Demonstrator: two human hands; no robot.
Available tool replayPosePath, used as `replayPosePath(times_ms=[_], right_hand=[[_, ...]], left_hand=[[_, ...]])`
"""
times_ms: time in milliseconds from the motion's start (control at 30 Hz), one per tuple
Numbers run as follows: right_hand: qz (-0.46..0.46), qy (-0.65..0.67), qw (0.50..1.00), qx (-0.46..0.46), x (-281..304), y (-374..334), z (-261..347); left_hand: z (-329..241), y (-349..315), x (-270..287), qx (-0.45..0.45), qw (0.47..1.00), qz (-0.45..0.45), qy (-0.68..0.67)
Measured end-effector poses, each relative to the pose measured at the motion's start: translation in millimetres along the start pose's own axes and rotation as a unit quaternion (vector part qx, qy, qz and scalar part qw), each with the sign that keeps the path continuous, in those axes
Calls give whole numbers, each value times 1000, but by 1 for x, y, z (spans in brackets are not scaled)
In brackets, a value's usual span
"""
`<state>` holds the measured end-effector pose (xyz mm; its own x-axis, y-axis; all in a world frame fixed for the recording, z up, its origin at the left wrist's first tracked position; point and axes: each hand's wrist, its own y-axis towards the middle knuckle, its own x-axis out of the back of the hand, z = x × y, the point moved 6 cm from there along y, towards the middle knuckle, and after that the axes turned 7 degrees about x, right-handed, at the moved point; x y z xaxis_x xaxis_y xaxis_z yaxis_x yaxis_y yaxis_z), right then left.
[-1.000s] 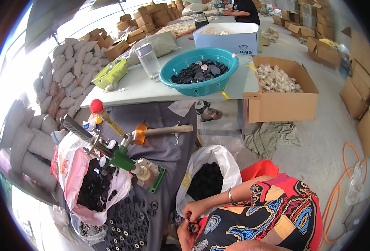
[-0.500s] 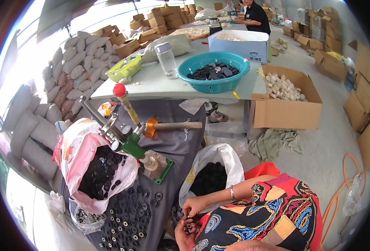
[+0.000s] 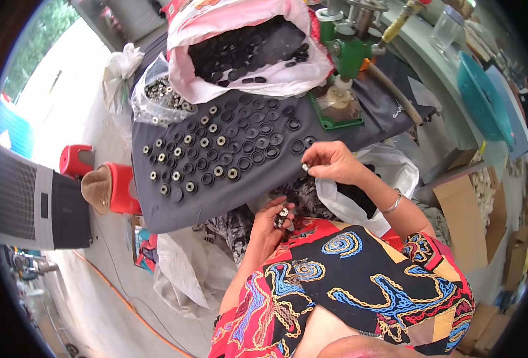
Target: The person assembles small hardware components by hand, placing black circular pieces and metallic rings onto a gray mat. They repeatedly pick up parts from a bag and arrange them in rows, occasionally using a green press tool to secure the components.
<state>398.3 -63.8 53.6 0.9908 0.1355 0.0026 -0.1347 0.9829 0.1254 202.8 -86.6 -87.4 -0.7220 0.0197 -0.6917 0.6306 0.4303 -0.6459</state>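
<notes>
My left hand (image 3: 267, 225) is cupped around several small silvery metal pieces (image 3: 283, 212), low in front of the cloth-covered table. At the table's near edge, my right hand (image 3: 335, 163) pinches one small metal piece (image 3: 305, 167) between thumb and fingertips, close to the black discs. Rows of round black plastic discs (image 3: 258, 157) lie on the dark grey cloth (image 3: 156, 216). Pale metal rings (image 3: 233, 173) sit in the middle of some discs, mostly toward the left. More metal pieces fill a small clear bag (image 3: 164, 95) at the table's far left.
Behind the rows, a pink-and-white bag (image 3: 183, 80) holds many black discs. A green hand press (image 3: 349, 56) and a mallet (image 3: 392, 92) are at the far right. By my right forearm hangs a white bag (image 3: 404, 173). Red stools (image 3: 124, 190) and a grey cooler (image 3: 67, 209) stand left.
The view has swung down and left. My right hand has parted from my left and moved up to the table edge, pinching a metal piece; my left hand still holds several.
</notes>
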Motion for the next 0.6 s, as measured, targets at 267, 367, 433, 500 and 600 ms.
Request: replayPosePath(times_ms=[267, 367, 433, 500, 600], right_hand=[[-71, -73, 994, 27, 31, 4, 5], [-113, -86, 989, 31, 48, -4, 0], [-136, -87, 986, 27, 56, -9, 2], [-142, -87, 986, 24, 59, -9, 8], [-115, -96, 989, 18, 49, 4, 20]], left_hand=[[-3, 5, 1, 4, 1000, 8, 1], [1, 15, 0, 15, 1000, 20, 8], [3, 18, 0, 20, 999, 33, 17], [6, 23, -5, 31, 999, 39, 6], [8, 23, -4, 32, 999, 40, -13]])
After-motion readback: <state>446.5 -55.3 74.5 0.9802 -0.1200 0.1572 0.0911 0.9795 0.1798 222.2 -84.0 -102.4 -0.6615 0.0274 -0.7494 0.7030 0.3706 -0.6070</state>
